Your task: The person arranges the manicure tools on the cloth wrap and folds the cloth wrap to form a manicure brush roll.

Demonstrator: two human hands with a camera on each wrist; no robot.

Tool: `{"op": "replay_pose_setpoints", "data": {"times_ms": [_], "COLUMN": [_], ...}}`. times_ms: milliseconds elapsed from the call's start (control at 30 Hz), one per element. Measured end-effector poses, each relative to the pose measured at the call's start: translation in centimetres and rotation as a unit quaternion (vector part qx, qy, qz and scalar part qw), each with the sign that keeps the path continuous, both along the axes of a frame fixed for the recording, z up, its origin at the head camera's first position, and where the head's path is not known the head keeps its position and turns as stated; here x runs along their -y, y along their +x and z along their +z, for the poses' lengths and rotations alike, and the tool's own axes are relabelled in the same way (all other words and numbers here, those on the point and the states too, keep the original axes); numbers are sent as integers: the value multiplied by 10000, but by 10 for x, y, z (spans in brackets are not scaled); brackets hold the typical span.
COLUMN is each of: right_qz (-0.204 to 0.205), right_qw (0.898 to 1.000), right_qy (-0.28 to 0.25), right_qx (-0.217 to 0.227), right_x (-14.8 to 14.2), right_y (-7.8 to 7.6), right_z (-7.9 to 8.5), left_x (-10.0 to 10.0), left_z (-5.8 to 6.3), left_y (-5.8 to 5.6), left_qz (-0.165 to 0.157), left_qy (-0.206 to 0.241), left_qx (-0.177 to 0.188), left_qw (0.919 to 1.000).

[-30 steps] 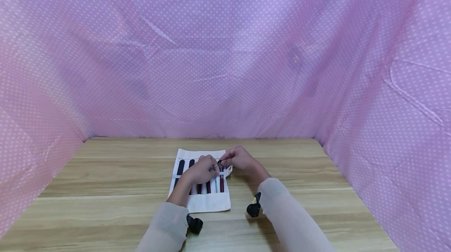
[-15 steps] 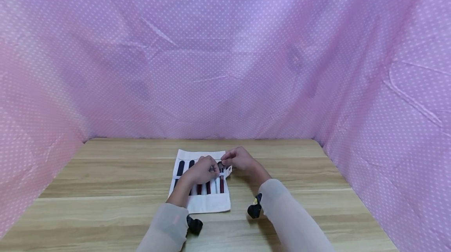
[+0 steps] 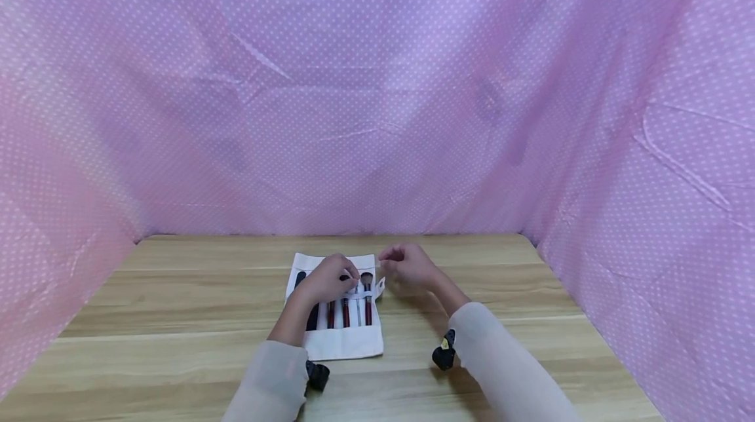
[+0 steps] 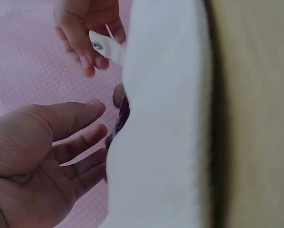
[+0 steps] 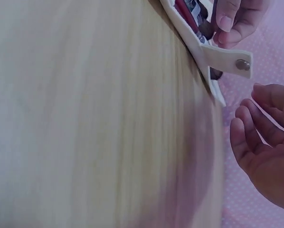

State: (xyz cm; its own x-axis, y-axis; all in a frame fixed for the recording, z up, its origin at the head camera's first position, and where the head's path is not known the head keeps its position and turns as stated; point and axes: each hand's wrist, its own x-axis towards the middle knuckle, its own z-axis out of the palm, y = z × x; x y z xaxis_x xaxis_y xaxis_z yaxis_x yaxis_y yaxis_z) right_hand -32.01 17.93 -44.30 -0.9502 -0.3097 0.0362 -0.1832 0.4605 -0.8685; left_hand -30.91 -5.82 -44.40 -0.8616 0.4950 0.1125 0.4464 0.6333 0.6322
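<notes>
A white cloth brush roll (image 3: pixel 344 345) lies unrolled on the table, with makeup brushes (image 3: pixel 368 299) standing in its pockets under a cloth band. My left hand (image 3: pixel 330 280) hovers over the middle of the roll and hides part of the row. In the left wrist view its thumb and fingers (image 4: pixel 73 164) are spread apart beside the brush heads, with nothing between them. To the right of the roll is my right hand (image 3: pixel 409 267), fingers loosely bent and holding nothing. Near it, a strap with a metal snap (image 5: pixel 242 64) sticks out from the roll's side.
The wooden table (image 3: pixel 501 330) extends around the roll on all sides. A pink curtain with white dots (image 3: pixel 377 114) encloses the back and sides. Black cameras (image 3: pixel 444 353) sit at both wrists, below the light sleeves.
My right hand has drawn away to the right from the rightmost brush, whose head now shows. My left hand has shifted slightly left, and more brushes are visible beside it.
</notes>
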Motion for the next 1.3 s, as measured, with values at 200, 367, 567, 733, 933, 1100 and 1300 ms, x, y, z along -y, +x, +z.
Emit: {"op": "replay_pose_setpoints", "data": {"times_ms": [200,367,567,733,933,1100,1300], "right_qz": [217,640,1399,1972,2642,2930,2924], "right_qw": [9920,9793,9306,8728,8309,8067,7977], "right_qy": [686,901,1821,2749,3383,3963,4192], "right_qx": [-1036,-1697,-2851,-3517,-3541,-3262,-3200], "right_x": [-1,2,14,29,44,51,51], "right_y": [6,21,45,65,84,94,100], "right_z": [11,20,27,27,20,12,7], "left_x": [8,15,29,43,61,68,67], "left_z": [11,22,26,15,1,-5,-6], "left_y": [-4,-9,-16,-26,-31,-28,-26], "left_qz": [265,262,-4,-454,-845,-710,-590], "left_qy": [-476,-1009,-1534,-1821,-2180,-2394,-2588], "left_qx": [-41,-123,-231,-531,-664,-648,-663], "left_qw": [9985,9945,9879,9808,9700,9662,9618]}}
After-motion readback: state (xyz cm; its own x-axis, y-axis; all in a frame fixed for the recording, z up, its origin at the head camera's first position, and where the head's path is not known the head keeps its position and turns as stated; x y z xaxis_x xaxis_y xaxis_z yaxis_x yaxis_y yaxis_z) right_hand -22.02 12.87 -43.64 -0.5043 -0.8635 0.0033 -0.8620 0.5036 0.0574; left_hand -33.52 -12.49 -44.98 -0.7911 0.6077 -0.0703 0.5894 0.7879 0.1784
